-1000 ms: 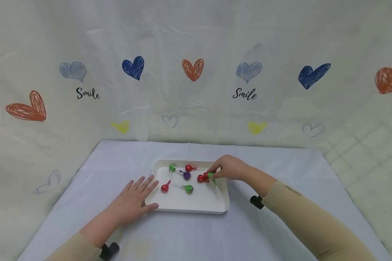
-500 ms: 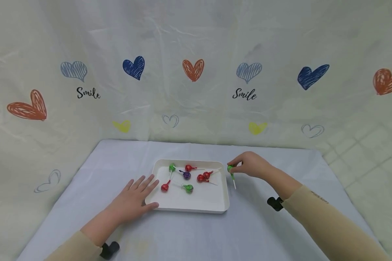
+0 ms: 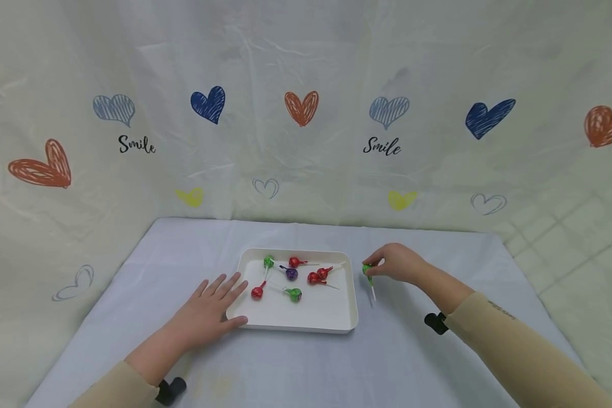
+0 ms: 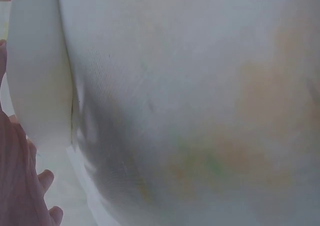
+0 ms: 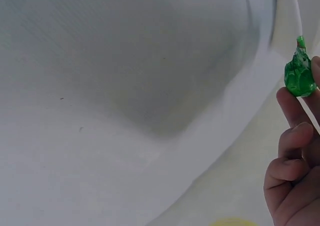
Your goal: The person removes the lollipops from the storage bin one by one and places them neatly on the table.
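My right hand [image 3: 398,263] pinches a green-wrapped lollipop [image 5: 299,76] by its round head, just right of the tray. Its white stick points down toward the table in the head view. My left hand [image 3: 204,314] lies with fingers spread at the left edge of the white tray [image 3: 316,317], touching its rim. In the tray are several lollipops: red ones such as the red lollipop [image 3: 257,293] at the left, a purple lollipop [image 3: 292,274] in the middle, and green ones such as the green lollipop [image 3: 295,295] near the centre.
A white cloth covers the table [image 3: 285,368]. Behind it hangs a pale curtain [image 3: 336,170] printed with hearts and the word Smile. Each wrist carries a black camera mount, such as the right mount [image 3: 436,323].
The right hand has lifted the green lollipop out of the tray's right side and carried it right, past the rim, then slightly lower. The left hand has stayed put.
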{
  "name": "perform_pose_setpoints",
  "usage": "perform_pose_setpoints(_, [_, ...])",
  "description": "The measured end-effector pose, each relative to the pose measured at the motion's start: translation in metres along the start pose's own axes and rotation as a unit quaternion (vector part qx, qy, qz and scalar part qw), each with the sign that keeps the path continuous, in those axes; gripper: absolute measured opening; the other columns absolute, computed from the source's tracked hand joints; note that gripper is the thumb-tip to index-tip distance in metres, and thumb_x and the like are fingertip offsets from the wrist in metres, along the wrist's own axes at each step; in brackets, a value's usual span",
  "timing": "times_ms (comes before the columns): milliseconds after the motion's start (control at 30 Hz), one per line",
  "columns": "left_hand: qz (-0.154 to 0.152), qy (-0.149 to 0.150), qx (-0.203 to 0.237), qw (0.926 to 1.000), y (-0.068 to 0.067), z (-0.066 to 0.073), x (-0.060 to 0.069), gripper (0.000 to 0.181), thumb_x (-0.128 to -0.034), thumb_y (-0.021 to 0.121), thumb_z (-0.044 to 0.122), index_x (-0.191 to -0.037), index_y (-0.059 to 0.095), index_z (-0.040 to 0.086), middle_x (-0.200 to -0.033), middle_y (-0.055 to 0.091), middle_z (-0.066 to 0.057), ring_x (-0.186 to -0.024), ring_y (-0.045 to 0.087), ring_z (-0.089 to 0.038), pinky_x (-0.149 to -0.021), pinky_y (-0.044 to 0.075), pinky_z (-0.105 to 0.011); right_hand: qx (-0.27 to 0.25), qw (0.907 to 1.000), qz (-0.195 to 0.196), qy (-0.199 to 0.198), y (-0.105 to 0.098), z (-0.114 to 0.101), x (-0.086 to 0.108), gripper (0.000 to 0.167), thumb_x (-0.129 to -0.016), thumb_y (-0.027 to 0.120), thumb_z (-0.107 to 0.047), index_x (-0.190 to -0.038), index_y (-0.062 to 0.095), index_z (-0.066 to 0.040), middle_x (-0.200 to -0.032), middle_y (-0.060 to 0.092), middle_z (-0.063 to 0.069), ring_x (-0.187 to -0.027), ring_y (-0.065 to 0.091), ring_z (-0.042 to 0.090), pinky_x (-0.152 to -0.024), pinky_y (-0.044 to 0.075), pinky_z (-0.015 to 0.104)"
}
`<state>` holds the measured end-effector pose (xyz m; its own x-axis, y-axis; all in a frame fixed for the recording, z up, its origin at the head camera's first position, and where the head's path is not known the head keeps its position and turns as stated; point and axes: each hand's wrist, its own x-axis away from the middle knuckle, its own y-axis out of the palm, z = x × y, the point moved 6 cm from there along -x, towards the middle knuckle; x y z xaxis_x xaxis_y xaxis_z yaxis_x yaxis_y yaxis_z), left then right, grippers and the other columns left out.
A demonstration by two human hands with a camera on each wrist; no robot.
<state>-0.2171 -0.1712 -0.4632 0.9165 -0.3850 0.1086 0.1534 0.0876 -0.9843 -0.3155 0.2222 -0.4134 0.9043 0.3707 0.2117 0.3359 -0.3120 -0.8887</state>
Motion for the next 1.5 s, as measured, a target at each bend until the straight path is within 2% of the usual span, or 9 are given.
perform_pose_setpoints(367, [0.003, -0.002, 0.008, 1.0, 0.0, 0.0, -0.001, 0.085, -0.0906, 0.05, 0.07, -0.158, 0.028, 0.023, -0.165, 0.018, -0.003, -0.15, 0.016, -0.035, -0.118, 0.011, -0.061, 0.03, 0.9992, -0.026, 0.003, 0.027, 0.002, -0.008, 0.021, -0.084, 0.08, -0.027, -0.102, 0.078, -0.018, -0.088, 0.068, -0.008, -0.084, 0.058, 0.012, -0.079, 0.051, 0.037])
perform_pose_setpoints(600, [0.006, 0.0, 0.008, 1.0, -0.001, 0.0, 0.0, 0.086, -0.0898, 0.05, 0.071, -0.158, 0.029, 0.022, -0.165, 0.019, -0.003, -0.149, 0.018, -0.036, -0.118, 0.012, -0.061, 0.036, 0.9989, -0.028, -0.006, 0.033, -0.001, -0.008, 0.022, -0.084, 0.079, -0.028, -0.103, 0.076, -0.017, -0.084, 0.064, -0.006, -0.081, 0.056, 0.014, -0.074, 0.05, 0.036])
perform_pose_setpoints(733, [0.008, 0.001, 0.011, 0.9999, -0.002, 0.0, 0.001, 0.086, -0.0902, 0.051, 0.07, -0.158, 0.03, 0.021, -0.165, 0.02, -0.005, -0.149, 0.018, -0.037, -0.117, 0.013, -0.062, 0.029, 0.9989, -0.035, 0.01, 0.036, 0.001, -0.007, 0.027, -0.085, 0.08, -0.029, -0.109, 0.075, -0.019, -0.087, 0.063, -0.006, -0.085, 0.056, 0.015, -0.076, 0.05, 0.036])
perform_pose_setpoints(867, [0.004, -0.004, 0.012, 0.9999, -0.001, 0.0, 0.001, 0.084, -0.0908, 0.054, 0.066, -0.158, 0.029, 0.022, -0.165, 0.019, -0.004, -0.149, 0.018, -0.036, -0.118, 0.012, -0.061, 0.025, 0.9989, -0.039, 0.003, 0.038, 0.003, -0.006, 0.031, -0.086, 0.078, -0.028, -0.116, 0.074, -0.019, -0.094, 0.066, -0.006, -0.091, 0.057, 0.016, -0.082, 0.052, 0.039])
perform_pose_setpoints(1000, [0.004, -0.003, 0.015, 0.9999, -0.001, 0.001, 0.001, 0.084, -0.0909, 0.055, 0.066, -0.158, 0.029, 0.022, -0.165, 0.019, -0.005, -0.149, 0.018, -0.037, -0.117, 0.013, -0.062, 0.013, 0.9992, -0.037, -0.001, 0.039, 0.006, -0.006, 0.034, -0.087, 0.077, -0.028, -0.12, 0.074, -0.019, -0.109, 0.07, -0.003, -0.106, 0.06, 0.021, -0.094, 0.051, 0.045])
perform_pose_setpoints(1133, [0.004, 0.0, 0.018, 0.9998, -0.002, 0.001, 0.0, 0.084, -0.0911, 0.054, 0.066, -0.158, 0.029, 0.022, -0.165, 0.019, -0.004, -0.149, 0.018, -0.036, -0.117, 0.013, -0.062, 0.002, 0.9994, -0.035, -0.002, 0.039, 0.007, -0.004, 0.034, -0.088, 0.076, -0.027, -0.121, 0.073, -0.017, -0.12, 0.069, 0.0, -0.117, 0.059, 0.027, -0.099, 0.048, 0.05])
perform_pose_setpoints(1500, [0.006, 0.001, 0.021, 0.9998, -0.003, 0.001, 0.002, 0.083, -0.0914, 0.055, 0.065, -0.157, 0.03, 0.021, -0.165, 0.02, -0.005, -0.149, 0.019, -0.037, -0.117, 0.014, -0.062, -0.005, 0.9993, -0.034, -0.013, 0.036, 0.005, -0.004, 0.03, -0.089, 0.075, -0.025, -0.118, 0.074, -0.019, -0.118, 0.07, 0.0, -0.108, 0.063, 0.022, -0.091, 0.053, 0.043])
